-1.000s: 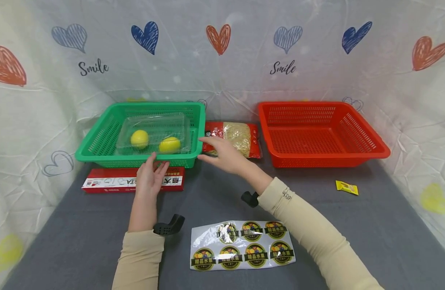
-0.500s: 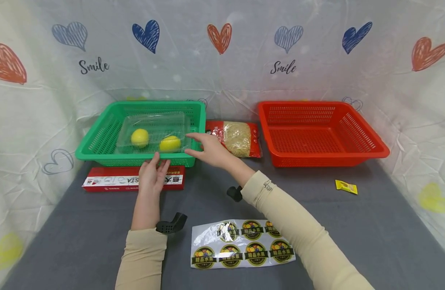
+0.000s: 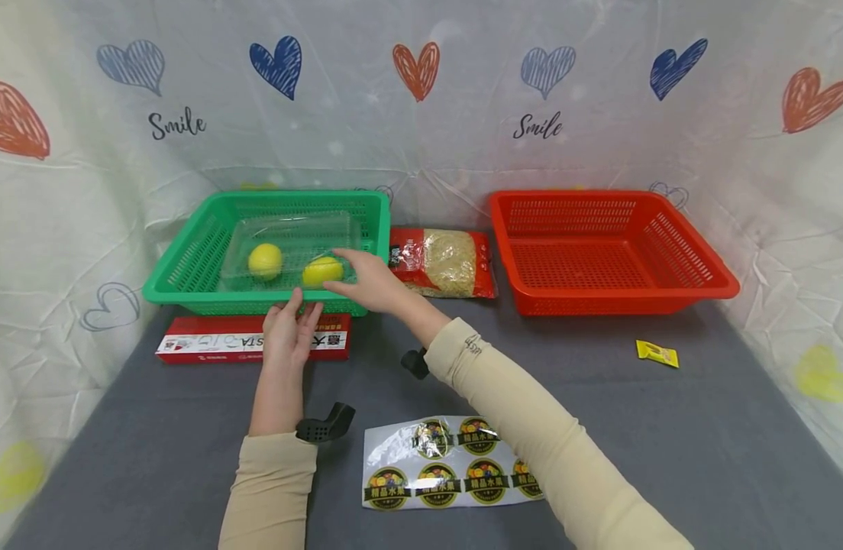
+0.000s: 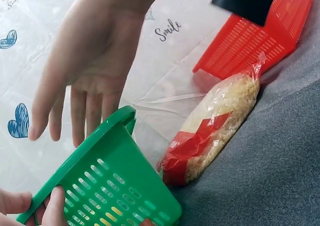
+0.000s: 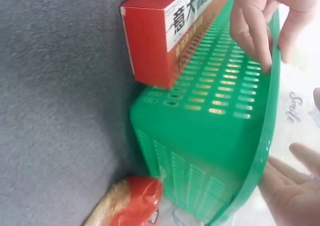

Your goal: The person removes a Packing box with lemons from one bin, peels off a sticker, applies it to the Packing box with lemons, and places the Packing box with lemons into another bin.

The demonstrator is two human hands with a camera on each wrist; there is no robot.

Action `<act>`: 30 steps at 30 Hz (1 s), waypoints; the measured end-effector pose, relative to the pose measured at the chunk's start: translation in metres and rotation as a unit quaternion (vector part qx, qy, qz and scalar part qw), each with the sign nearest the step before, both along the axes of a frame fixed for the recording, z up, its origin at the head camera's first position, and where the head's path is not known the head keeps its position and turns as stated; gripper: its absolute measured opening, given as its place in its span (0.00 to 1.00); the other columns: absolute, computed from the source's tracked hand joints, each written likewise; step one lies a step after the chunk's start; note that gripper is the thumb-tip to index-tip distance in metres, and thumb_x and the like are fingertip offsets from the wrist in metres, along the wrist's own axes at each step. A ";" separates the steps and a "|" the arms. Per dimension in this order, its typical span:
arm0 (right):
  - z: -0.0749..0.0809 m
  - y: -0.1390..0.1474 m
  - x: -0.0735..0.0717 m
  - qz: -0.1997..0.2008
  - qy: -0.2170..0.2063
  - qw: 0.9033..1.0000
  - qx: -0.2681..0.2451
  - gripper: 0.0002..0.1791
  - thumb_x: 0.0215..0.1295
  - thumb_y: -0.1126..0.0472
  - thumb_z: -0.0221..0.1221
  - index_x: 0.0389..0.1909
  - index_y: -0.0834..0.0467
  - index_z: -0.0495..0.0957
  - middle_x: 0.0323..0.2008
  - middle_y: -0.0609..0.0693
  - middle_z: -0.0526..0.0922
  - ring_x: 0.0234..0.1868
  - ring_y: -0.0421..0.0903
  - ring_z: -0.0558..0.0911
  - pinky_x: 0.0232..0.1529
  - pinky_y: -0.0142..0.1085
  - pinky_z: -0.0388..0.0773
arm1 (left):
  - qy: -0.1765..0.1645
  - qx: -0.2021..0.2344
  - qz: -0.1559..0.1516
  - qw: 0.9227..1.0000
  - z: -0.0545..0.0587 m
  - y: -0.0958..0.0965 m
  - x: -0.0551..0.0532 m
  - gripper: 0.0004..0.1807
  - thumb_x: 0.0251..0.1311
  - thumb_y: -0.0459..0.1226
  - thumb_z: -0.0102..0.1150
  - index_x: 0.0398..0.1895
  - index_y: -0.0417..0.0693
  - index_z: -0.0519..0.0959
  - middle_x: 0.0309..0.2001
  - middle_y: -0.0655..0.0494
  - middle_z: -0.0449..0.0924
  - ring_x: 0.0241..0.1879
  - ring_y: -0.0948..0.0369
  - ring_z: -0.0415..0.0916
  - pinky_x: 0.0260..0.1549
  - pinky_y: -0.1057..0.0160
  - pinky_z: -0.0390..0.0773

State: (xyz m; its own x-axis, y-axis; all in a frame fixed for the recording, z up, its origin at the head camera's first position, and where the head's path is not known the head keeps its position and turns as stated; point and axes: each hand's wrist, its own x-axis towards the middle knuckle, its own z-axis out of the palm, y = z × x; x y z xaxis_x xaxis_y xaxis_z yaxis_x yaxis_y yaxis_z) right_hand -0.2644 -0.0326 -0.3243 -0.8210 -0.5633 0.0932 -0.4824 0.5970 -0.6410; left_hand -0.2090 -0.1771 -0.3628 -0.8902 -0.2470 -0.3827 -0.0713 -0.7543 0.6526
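Observation:
In the head view, my left hand pinches the front rim of the green basket; the right wrist view shows fingers outside and thumb over the rim. Above the basket's right end is my right hand, its fingers extended and apart with nothing between them. The basket holds a clear plastic box and two lemons, one lemon on the left and another lemon closest to my right fingertips. Whether the lemons lie inside the box or under it, I cannot tell.
A red pasta box lies before the green basket. A bag of dry noodle-like food sits between it and a red basket. Nearer are a yellow packet and a sticker sheet, partly hidden by my right sleeve.
My right hand has moved left from beside the green basket's right edge to over its right end, near the right lemon. The left hand has barely moved.

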 end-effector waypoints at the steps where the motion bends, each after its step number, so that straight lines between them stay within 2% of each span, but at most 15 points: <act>1: 0.000 -0.003 -0.001 -0.006 -0.001 1.000 0.003 0.35 0.63 0.47 0.54 0.67 0.58 0.56 0.66 0.51 0.60 0.65 0.46 0.61 0.62 0.38 0.60 | -0.001 0.001 0.002 1.000 0.000 0.000 0.000 0.18 0.63 0.36 0.47 0.53 0.47 0.57 0.59 0.54 0.56 0.64 0.56 0.55 0.51 0.66 0.70; 5: -0.002 -0.014 -0.005 -0.036 -0.007 0.999 0.014 0.35 0.64 0.49 0.54 0.68 0.59 0.56 0.66 0.52 0.60 0.66 0.47 0.59 0.63 0.38 0.59 | -0.003 0.005 0.006 1.000 0.000 0.000 0.000 0.14 0.63 0.35 0.48 0.48 0.47 0.59 0.58 0.54 0.57 0.63 0.56 0.57 0.50 0.66 0.72; 13: -0.006 -0.035 -0.011 -0.121 -0.021 0.992 0.031 0.37 0.65 0.48 0.53 0.69 0.59 0.51 0.67 0.55 0.57 0.68 0.49 0.56 0.64 0.40 0.57 | -0.004 0.015 0.009 1.000 0.002 0.000 -0.001 0.18 0.63 0.35 0.47 0.53 0.47 0.56 0.60 0.55 0.55 0.62 0.57 0.58 0.51 0.65 0.71; 18: -0.005 -0.042 -0.015 -0.164 -0.043 0.985 0.038 0.38 0.65 0.47 0.51 0.70 0.59 0.48 0.68 0.56 0.55 0.68 0.52 0.53 0.64 0.42 0.56 | -0.007 0.009 0.012 1.000 0.002 0.001 -0.001 0.15 0.63 0.35 0.47 0.50 0.47 0.57 0.61 0.55 0.55 0.61 0.56 0.59 0.51 0.65 0.71; 21: -0.007 -0.046 -0.019 -0.182 -0.055 0.981 0.047 0.39 0.66 0.46 0.51 0.70 0.59 0.48 0.68 0.56 0.55 0.68 0.52 0.53 0.64 0.42 0.56 | -0.007 0.003 0.014 1.000 0.003 0.001 0.000 0.20 0.64 0.35 0.46 0.56 0.45 0.55 0.62 0.54 0.54 0.59 0.57 0.61 0.49 0.66 0.72; 25: -0.008 -0.052 -0.024 -0.197 -0.069 0.977 0.044 0.39 0.66 0.45 0.50 0.70 0.58 0.47 0.67 0.57 0.56 0.68 0.53 0.52 0.64 0.44 0.55 | -0.005 0.001 0.013 1.000 0.003 -0.001 0.001 0.31 0.65 0.35 0.45 0.67 0.46 0.45 0.65 0.54 0.50 0.58 0.58 0.60 0.49 0.66 0.72; 30: -0.012 -0.052 -0.031 -0.209 -0.110 0.972 0.010 0.39 0.67 0.45 0.48 0.71 0.57 0.45 0.67 0.57 0.56 0.68 0.54 0.54 0.63 0.44 0.58 | -0.007 0.006 0.009 1.000 0.003 0.001 0.001 0.33 0.65 0.35 0.44 0.69 0.48 0.42 0.67 0.56 0.48 0.61 0.57 0.57 0.50 0.66 0.72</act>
State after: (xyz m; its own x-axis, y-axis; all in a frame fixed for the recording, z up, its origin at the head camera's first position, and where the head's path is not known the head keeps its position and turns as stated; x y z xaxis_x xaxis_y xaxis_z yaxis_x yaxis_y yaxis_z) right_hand -0.2951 -0.0846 -0.3358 -0.9773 -0.1758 -0.1183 -0.0472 0.7251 -0.6871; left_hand -0.2085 -0.1764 -0.3598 -0.8800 -0.2578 -0.3989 -0.0676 -0.7634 0.6424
